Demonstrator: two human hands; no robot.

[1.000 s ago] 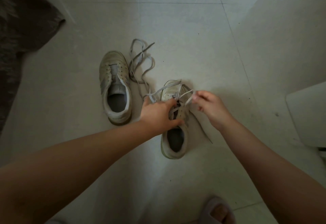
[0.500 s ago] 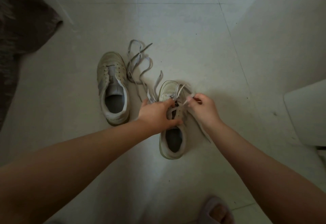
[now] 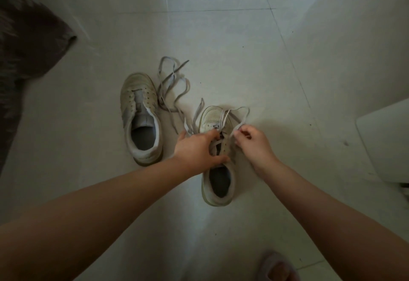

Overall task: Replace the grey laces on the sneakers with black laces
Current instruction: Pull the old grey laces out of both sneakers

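The right sneaker was half unlaced. The left hand gripped its upper; the right hand pinched its grey lace.

Single head view only, nothing shared with another. Looks steeply down and forward from above, wide-angle, edges bent. Both forearms reach in from the bottom; left hand and right hand sit mid-frame, near. Floor fills everything beyond the hands.
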